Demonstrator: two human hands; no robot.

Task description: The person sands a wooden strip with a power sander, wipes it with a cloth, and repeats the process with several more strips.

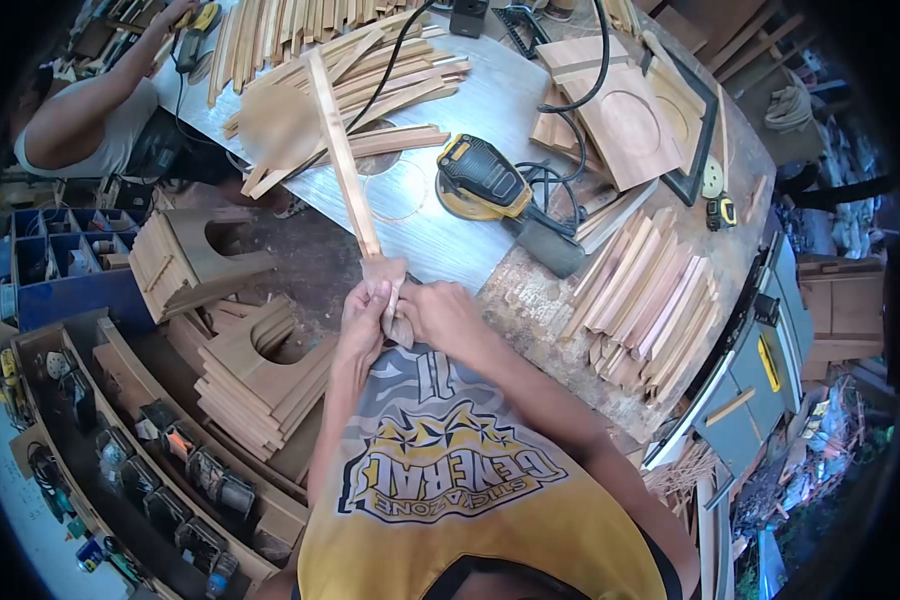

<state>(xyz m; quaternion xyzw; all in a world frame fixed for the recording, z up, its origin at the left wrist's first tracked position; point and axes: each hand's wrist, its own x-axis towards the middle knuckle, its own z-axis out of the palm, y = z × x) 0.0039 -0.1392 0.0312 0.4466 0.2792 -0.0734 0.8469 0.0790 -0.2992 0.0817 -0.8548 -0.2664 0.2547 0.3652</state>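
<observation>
A long wooden strip (340,150) points away from my body, its far end over a pile of strips on the metal-topped table. Around its near end is a folded brownish sheet (385,272) that looks like sandpaper. My left hand (365,308) is closed on this sheet, thumb on top. From the other side my right hand (442,315) closes at the same place with curled fingers; its fingertips are partly hidden. Beyond my hands, a yellow and black sander (485,178) rests on the table.
Stacked strips (650,290) lie to the right, near a tape measure (721,213) and wooden panels with round recesses (625,120). Cut wooden panels (260,370) and a blue divided bin (70,265) are at left. Another person's arm (110,95) reaches toward a power tool (198,38).
</observation>
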